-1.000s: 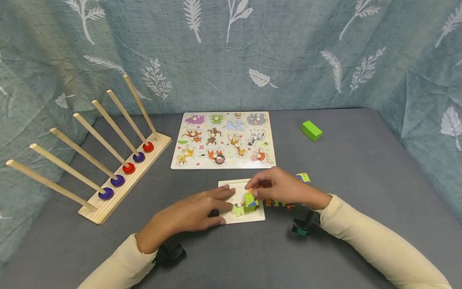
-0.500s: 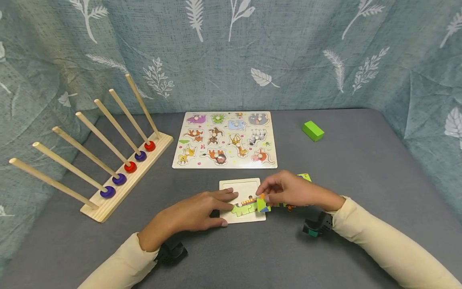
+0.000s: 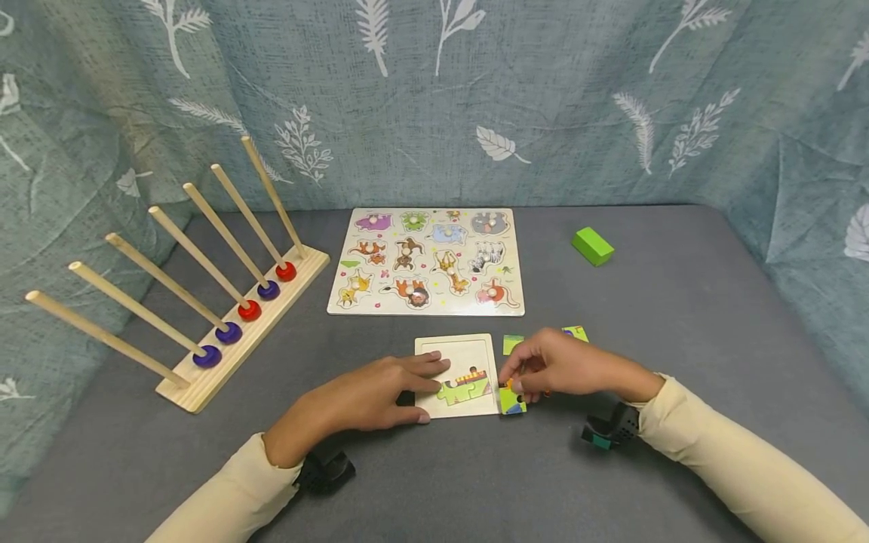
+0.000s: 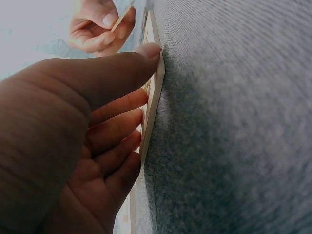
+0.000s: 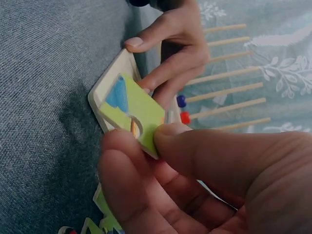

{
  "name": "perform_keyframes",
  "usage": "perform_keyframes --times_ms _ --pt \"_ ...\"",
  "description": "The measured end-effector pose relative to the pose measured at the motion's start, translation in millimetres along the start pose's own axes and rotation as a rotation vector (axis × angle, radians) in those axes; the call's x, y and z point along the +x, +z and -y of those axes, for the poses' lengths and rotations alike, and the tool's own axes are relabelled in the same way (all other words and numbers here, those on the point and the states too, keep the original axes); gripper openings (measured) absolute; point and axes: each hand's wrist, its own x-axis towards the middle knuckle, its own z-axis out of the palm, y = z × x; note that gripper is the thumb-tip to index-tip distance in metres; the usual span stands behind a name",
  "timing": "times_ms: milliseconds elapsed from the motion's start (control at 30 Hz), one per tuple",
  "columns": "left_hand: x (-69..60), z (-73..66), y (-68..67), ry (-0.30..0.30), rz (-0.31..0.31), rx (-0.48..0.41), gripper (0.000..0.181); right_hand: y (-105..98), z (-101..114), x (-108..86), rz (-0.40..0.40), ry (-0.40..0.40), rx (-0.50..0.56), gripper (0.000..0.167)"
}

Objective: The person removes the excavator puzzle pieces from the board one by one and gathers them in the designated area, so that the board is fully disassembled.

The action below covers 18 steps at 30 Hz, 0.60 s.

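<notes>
My right hand (image 3: 560, 363) pinches a green and blue jigsaw piece (image 5: 146, 105) between thumb and fingers, just right of a small wooden puzzle tray (image 3: 441, 347). In the right wrist view the piece is tilted, with a round notch in its edge. My left hand (image 3: 380, 394) rests on the tray's left side with fingers spread and thumb at the near edge. Inside the tray lie joined pieces (image 3: 465, 388), green with a red and yellow strip. Loose jigsaw pieces (image 3: 575, 332) lie around and partly under my right hand.
Behind the tray lies an animal peg puzzle board (image 3: 426, 260). To the left stands a wooden rack (image 3: 254, 332) of upright rods with red and purple beads. A green block (image 3: 593, 246) sits at the back right, before a leaf-patterned curtain (image 3: 407, 113).
My right hand has moved right with the pinched piece, from over the tray to beside its right edge. The joined pieces in the tray are now uncovered. My left hand stays on the tray.
</notes>
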Motion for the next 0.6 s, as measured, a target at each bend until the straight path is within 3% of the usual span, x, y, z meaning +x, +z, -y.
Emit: perform_keyframes --times_ms 333,600 --pt "0.4 1.4 1.9 0.018 -0.015 0.003 0.046 2.0 -4.3 -5.0 0.037 0.017 -0.017 0.009" --pt "0.0 -1.2 0.9 -0.001 -0.010 0.014 0.047 4.2 -3.4 -6.8 0.074 0.049 0.005 0.010"
